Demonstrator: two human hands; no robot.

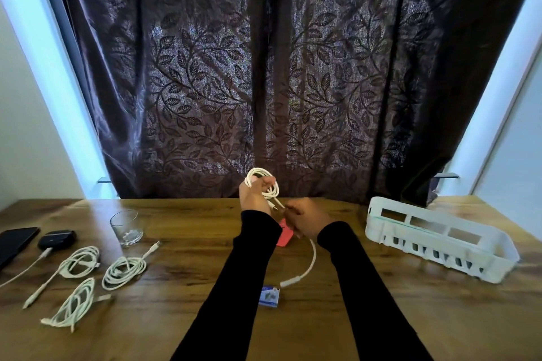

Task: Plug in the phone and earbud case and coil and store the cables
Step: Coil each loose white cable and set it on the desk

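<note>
My left hand (254,196) holds a coil of white cable (265,184) raised above the middle of the wooden table (381,316). My right hand (308,217) pinches that cable just below the coil, and its loose tail (311,267) hangs down to the table with the plug end near a small box. At far left lie a dark phone (16,243) and a black earbud case (57,238) with a white cable plugged into it. Three coiled white cables (80,264), (124,271), (73,305) lie on the left of the table.
A white slotted plastic basket (434,236) stands at the right. An empty drinking glass (126,227) stands left of centre. A pink object (285,234) lies under my hands, and a small blue and white box (269,297) lies nearer me. A dark leaf-patterned curtain hangs behind.
</note>
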